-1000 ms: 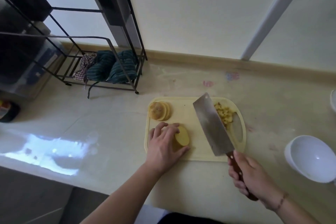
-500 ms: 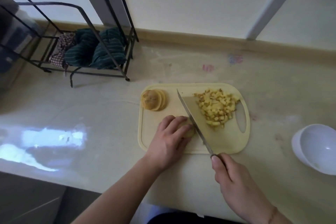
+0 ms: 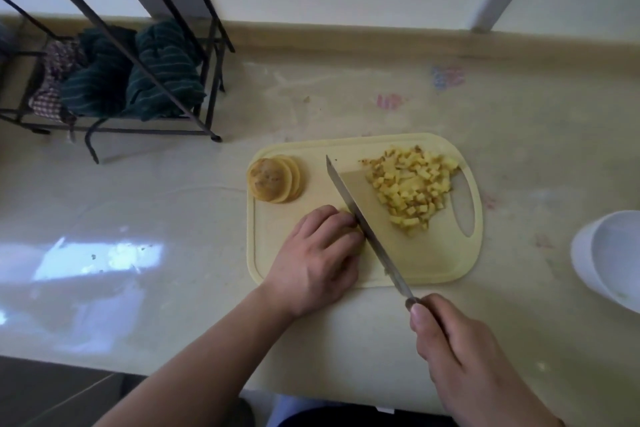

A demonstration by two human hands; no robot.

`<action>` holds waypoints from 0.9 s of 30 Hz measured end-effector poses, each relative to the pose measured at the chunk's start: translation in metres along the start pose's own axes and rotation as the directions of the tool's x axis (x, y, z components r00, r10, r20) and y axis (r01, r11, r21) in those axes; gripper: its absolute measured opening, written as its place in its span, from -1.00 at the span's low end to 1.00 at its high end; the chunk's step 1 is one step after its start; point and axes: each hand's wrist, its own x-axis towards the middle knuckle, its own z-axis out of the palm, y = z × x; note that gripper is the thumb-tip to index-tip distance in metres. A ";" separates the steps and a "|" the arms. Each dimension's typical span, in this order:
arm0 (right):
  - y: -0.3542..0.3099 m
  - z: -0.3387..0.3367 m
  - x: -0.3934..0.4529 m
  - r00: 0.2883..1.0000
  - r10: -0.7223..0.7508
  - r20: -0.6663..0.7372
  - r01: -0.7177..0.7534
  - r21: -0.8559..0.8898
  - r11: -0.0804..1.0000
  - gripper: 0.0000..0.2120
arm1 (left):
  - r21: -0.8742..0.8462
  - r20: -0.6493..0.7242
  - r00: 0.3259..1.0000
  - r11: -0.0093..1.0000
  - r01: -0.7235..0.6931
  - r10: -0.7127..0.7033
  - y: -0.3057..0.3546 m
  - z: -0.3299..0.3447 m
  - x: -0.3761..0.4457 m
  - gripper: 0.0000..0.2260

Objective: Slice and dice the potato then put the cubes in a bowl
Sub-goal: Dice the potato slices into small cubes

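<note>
Slicing continued as the right hand (image 3: 460, 354) gripped the cleaver (image 3: 363, 222) beside the left hand (image 3: 318, 260) pinning the potato (image 3: 346, 215) (cubes (image 3: 412, 189) at two o'clock, slices (image 3: 273, 178) at ten o'clock, bowl (image 3: 609, 256) unfilled at three).

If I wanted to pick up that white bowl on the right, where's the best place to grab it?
Probably by the rim of the bowl, on its near-left side, coming from above: it lies tilted with its opening facing up and left, so that edge is exposed and thin enough to pinch. Its right part is cut off by the picture.

potato (image 3: 346, 212) mostly under left hand (image 3: 317, 262), bowl (image 3: 609, 253) cropped
</note>
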 end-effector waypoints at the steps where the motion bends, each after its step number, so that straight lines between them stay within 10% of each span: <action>1: 0.000 -0.001 -0.002 1.000 0.005 0.009 -0.005 -0.009 1.000 -0.55 | -0.005 0.004 1.000 1.000 0.005 -0.005 0.000 0.000 0.000 -0.84; 9: 0.007 -0.008 -0.016 0.998 0.059 0.021 -0.056 -0.135 0.989 -0.31 | -0.026 0.026 1.000 1.000 0.015 -0.014 0.001 -0.003 0.003 -0.80; 18: -0.003 -0.001 0.028 0.996 -0.087 0.035 0.091 -0.130 0.987 -0.64 | -0.037 0.025 0.999 0.998 0.040 -0.039 0.002 -0.005 0.004 -0.83; 27: -0.001 -0.006 0.008 0.998 -0.020 0.056 0.024 -0.073 0.997 -0.55 | -0.019 -0.024 0.998 0.998 0.064 -0.064 0.004 -0.005 -0.002 -0.89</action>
